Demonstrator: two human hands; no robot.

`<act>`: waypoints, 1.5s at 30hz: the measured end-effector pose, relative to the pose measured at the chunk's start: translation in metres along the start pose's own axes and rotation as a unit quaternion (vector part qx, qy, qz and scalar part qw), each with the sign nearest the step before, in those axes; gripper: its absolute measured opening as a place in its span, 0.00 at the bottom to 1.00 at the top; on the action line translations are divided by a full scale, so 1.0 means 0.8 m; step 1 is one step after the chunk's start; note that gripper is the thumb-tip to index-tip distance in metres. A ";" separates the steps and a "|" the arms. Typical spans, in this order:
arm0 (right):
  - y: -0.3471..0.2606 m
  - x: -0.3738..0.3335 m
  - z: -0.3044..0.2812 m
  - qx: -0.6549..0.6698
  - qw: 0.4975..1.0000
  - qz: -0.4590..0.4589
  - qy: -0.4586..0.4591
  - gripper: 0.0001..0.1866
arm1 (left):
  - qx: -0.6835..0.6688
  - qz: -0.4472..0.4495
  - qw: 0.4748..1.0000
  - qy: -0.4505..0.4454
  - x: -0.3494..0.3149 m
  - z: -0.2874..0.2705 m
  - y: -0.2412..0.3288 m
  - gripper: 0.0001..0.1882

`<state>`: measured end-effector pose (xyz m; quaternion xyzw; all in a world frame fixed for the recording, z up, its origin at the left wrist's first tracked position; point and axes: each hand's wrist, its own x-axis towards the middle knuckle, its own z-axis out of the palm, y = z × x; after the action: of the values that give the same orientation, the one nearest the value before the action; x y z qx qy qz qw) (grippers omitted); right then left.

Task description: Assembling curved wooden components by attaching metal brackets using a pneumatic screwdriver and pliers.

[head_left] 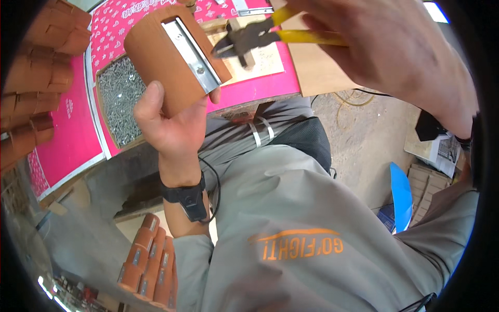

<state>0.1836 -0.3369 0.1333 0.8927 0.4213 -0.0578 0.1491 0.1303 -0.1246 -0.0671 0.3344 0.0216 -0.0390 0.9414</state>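
Note:
My left hand (174, 127) grips a reddish-brown, curved wood-like block (150, 54) from below, thumb on its near side and fingertips by its lower right corner. A shiny metal strip (188, 51) lies in a long slot in the block, with a screw head near each end. Above and to the right, my right hand (371, 44) is closed around the yellow handles of a pair of cutting pliers (244, 40). The dark jaws point left, beside the block's right edge; whether they touch it I cannot tell.
An open box of small metal screws (122, 91) sits on the pink-covered table (70, 151). Similar brown blocks (39, 78) are stacked at far left, with more blocks (148, 260) lower left. A wooden board (317, 62) lies right of the pink cover; a blue object (400, 195) stands lower right.

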 end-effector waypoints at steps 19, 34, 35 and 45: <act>-0.025 -0.013 -0.002 0.105 0.994 0.003 -0.032 0.14 | 0.041 0.015 0.999 0.023 -0.010 -0.001 0.013 0.42; -0.032 -0.014 -0.001 0.113 0.993 0.016 -0.040 0.13 | 0.053 0.020 0.998 0.028 -0.011 0.001 0.015 0.40; -0.033 -0.013 -0.002 0.113 0.993 0.014 -0.039 0.13 | 0.053 0.020 0.998 0.028 -0.011 0.001 0.016 0.40; -0.036 -0.016 -0.001 0.120 0.992 0.019 -0.042 0.13 | 0.035 0.006 0.999 0.014 -0.012 -0.002 0.017 0.42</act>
<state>0.1532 -0.3284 0.1311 0.9086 0.3881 -0.1423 0.0596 0.1222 -0.1127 -0.0590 0.3678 0.0311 -0.0291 0.9289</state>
